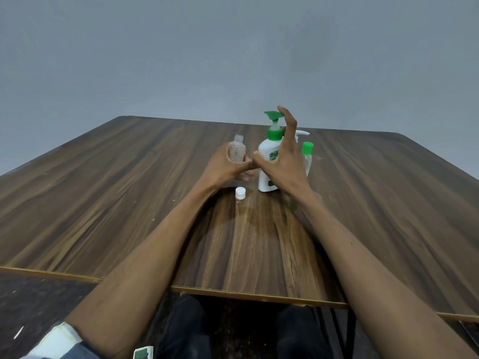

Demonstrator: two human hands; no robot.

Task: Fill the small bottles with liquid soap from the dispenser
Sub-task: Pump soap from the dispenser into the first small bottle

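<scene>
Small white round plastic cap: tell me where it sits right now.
The small white round plastic cap lies on the wooden table, below the left hand gripping the clear uncapped bottle, left of the white pump dispenser's base.

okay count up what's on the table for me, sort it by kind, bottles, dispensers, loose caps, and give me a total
Pump dispensers: 2, green-topped and a white one behind the right hand
Small bottles: 2, clear uncapped in the left hand, green-capped
Loose caps: 1, white
Total: 5
</scene>
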